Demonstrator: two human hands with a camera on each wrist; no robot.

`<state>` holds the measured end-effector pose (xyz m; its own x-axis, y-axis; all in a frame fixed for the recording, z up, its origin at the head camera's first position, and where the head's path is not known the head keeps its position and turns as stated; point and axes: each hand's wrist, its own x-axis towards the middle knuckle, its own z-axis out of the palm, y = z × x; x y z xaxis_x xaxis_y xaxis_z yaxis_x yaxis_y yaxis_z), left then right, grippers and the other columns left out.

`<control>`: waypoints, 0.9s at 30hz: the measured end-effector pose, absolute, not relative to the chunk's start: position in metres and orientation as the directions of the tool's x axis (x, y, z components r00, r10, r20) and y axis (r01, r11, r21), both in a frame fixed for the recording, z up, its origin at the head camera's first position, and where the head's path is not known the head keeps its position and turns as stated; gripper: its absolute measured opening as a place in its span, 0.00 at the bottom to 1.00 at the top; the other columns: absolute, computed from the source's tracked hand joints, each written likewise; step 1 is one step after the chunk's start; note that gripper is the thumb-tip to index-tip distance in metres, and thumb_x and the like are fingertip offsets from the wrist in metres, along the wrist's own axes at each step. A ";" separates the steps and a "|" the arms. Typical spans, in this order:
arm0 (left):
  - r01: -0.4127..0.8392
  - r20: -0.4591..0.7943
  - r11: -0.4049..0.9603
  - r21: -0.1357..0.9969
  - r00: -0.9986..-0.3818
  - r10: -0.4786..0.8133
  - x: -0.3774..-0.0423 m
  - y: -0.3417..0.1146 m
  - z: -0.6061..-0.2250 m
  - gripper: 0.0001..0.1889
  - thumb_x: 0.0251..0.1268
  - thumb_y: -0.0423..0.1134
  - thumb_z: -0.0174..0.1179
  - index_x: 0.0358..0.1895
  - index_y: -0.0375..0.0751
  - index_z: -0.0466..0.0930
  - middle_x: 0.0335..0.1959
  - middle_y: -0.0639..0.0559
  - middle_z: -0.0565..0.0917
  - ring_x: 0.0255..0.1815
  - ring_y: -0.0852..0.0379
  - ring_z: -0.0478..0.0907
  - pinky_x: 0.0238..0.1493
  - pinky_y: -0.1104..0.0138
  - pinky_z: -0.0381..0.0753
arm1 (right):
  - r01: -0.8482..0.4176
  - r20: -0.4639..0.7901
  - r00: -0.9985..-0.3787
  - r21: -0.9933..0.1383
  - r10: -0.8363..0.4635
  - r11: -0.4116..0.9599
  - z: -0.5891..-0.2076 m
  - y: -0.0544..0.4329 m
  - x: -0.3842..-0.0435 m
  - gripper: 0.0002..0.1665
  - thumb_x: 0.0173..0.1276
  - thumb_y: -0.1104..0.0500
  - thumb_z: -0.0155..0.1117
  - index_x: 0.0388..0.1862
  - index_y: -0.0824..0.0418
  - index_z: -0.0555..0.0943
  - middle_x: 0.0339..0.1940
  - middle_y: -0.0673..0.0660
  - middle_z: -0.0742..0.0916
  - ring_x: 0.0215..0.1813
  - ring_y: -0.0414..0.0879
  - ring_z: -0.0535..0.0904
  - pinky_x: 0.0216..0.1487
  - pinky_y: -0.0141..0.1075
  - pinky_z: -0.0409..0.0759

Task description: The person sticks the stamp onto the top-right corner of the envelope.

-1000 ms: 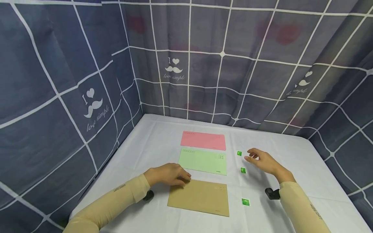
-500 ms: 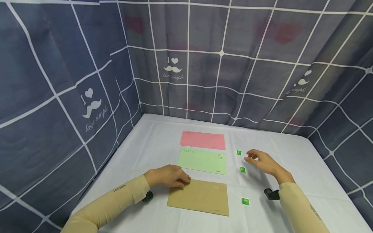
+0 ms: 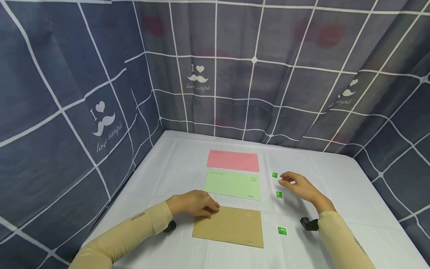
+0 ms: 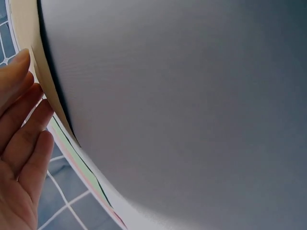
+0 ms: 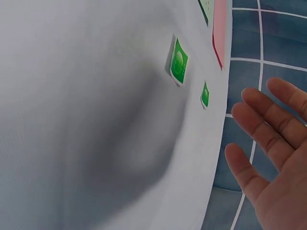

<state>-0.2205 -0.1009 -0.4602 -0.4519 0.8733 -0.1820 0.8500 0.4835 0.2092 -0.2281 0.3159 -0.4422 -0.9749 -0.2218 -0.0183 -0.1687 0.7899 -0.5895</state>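
A brown envelope (image 3: 231, 228) lies flat nearest me, with my left hand (image 3: 196, 203) resting at its upper-left corner. In the left wrist view, the left hand's fingers (image 4: 29, 148) are loosely bent beside the envelope's edge (image 4: 48, 81). My right hand (image 3: 299, 186) hovers over the cloth with relaxed fingers and holds nothing. Just left of its fingertips is the far green stamp (image 3: 274, 175). A middle stamp (image 3: 279, 194) lies a little nearer me, and a near stamp (image 3: 282, 231) sits right of the brown envelope. The right wrist view shows two stamps, including a larger-looking one (image 5: 179, 61).
Beyond the brown envelope lie a light green envelope (image 3: 231, 185) and a pink envelope (image 3: 233, 160), in a column. White cloth (image 3: 181, 157) covers the table. Dark checked curtains (image 3: 235, 82) enclose the back and sides. Each wrist carries a black camera mount (image 3: 309, 224).
My right hand has shifted slightly left, towards the far stamp. The left hand stays at the brown envelope's corner. The head view has drifted a little.
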 end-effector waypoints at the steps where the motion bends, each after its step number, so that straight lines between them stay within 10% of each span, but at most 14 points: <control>1: 0.848 -0.185 0.487 0.208 -0.454 0.871 -0.220 -0.101 -0.460 0.20 0.67 0.47 0.66 0.61 0.52 0.83 0.61 0.60 0.83 0.63 0.66 0.79 0.63 0.71 0.77 | -0.175 -0.011 -0.974 -0.596 -0.226 0.784 -0.443 0.316 -0.228 0.28 0.75 0.47 0.59 0.62 0.68 0.77 0.54 0.64 0.85 0.59 0.60 0.78 0.60 0.59 0.76; 27: 0.867 -0.180 0.464 0.182 -0.434 0.883 -0.217 -0.100 -0.459 0.19 0.65 0.46 0.68 0.58 0.52 0.85 0.60 0.60 0.84 0.62 0.64 0.80 0.61 0.70 0.79 | -0.229 0.055 -0.967 -0.617 -0.249 0.753 -0.450 0.309 -0.223 0.27 0.75 0.48 0.60 0.59 0.70 0.79 0.49 0.60 0.87 0.55 0.55 0.80 0.58 0.55 0.78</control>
<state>-0.2166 -0.1001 -0.4588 -0.4341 0.8827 -0.1797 0.8671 0.4636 0.1822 -0.2226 0.3088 -0.4497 -0.9669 -0.2492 0.0553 -0.2293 0.7526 -0.6173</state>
